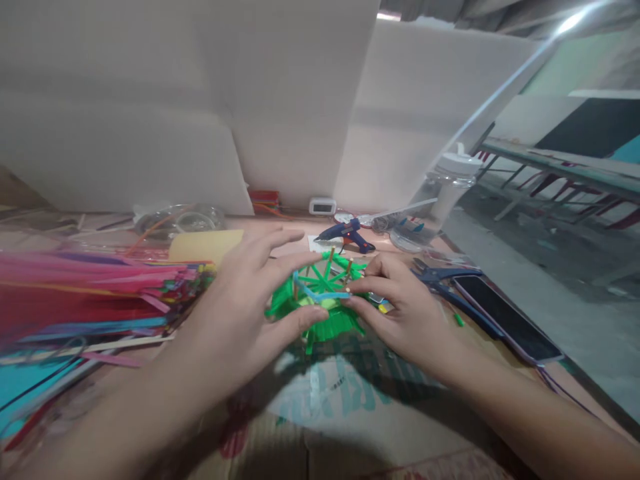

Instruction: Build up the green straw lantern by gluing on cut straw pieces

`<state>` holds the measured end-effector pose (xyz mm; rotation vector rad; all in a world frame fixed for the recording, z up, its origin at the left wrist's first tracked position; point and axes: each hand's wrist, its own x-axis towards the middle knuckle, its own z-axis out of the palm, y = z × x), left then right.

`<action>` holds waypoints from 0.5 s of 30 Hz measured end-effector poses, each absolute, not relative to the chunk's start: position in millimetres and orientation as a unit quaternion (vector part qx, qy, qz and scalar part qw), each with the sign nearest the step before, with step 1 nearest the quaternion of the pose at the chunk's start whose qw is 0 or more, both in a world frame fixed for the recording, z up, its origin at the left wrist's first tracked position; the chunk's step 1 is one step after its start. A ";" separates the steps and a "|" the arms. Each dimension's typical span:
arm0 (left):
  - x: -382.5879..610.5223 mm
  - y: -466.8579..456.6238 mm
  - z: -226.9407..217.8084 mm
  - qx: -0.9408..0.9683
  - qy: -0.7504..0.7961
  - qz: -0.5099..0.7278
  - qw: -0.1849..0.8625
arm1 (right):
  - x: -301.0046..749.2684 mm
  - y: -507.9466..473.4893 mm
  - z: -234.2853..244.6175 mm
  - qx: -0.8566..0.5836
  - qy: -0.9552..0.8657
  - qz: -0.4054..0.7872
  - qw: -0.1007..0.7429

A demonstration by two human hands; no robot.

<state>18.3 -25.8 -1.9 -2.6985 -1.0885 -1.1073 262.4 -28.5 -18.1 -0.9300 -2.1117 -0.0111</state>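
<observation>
A small green basket-like piece (335, 327), seemingly made of fuzzy pipe cleaners, sits in the middle with spokes and short thin upright sticks. My left hand (250, 293) grips its left side, thumb at the near edge and index finger along the far edge, the other fingers stretched out. A light blue pipe cleaner (320, 295) runs bent across the near side of the green piece. My right hand (395, 300) pinches the right end of this blue pipe cleaner between thumb and fingers, close to one stick.
Bundled coloured pipe cleaners (100, 293) lie left. A blue glue gun (347, 233) and small white digital device (323, 206) stand behind. Pliers (450, 287), a phone (507, 317) and a clear bottle (447, 193) are on the right. White boards (300, 100) rise at the back.
</observation>
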 end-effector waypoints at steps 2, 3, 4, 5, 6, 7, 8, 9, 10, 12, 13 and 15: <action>24.2 -32.5 -0.7 -0.868 -0.329 -0.366 0.069 | 261.1 -29.9 -19.0 -0.364 -0.836 -0.009 0.410; 27.3 -35.4 -1.5 -0.870 -0.322 -0.363 0.088 | 260.5 -30.7 -19.5 -0.363 -0.836 -0.010 0.411; 30.2 -37.6 -2.7 -0.873 -0.317 -0.357 0.101 | 259.9 -31.3 -20.0 -0.365 -0.836 -0.010 0.411; 33.0 -39.1 -4.0 -0.876 -0.314 -0.349 0.111 | 259.5 -31.9 -20.3 -0.367 -0.835 -0.010 0.409; 35.5 -39.8 -4.7 -0.879 -0.312 -0.341 0.120 | 259.1 -32.3 -20.6 -0.370 -0.836 -0.010 0.406; 37.8 -39.8 -4.4 -0.880 -0.312 -0.334 0.129 | 258.9 -32.6 -20.9 -0.371 -0.836 -0.010 0.405; 39.8 -39.3 -3.0 -0.879 -0.313 -0.332 0.138 | 258.7 -32.7 -21.1 -0.369 -0.837 -0.012 0.405; 41.6 -38.5 -0.3 -0.878 -0.315 -0.330 0.143 | 258.8 -32.7 -21.2 -0.366 -0.838 -0.013 0.404; 43.1 -37.4 3.3 -0.878 -0.317 -0.329 0.145 | 258.9 -32.6 -21.4 -0.362 -0.839 -0.014 0.405; 45.0 -35.1 11.4 -0.878 -0.317 -0.327 0.146 | 259.5 -32.2 -21.8 -0.354 -0.842 -0.014 0.406; 45.5 -34.2 15.0 -0.880 -0.313 -0.326 0.145 | 259.8 -32.0 -22.1 -0.352 -0.843 -0.013 0.406; 45.7 -33.3 19.0 -0.885 -0.308 -0.319 0.143 | 260.6 -31.6 -22.7 -0.353 -0.844 -0.014 0.404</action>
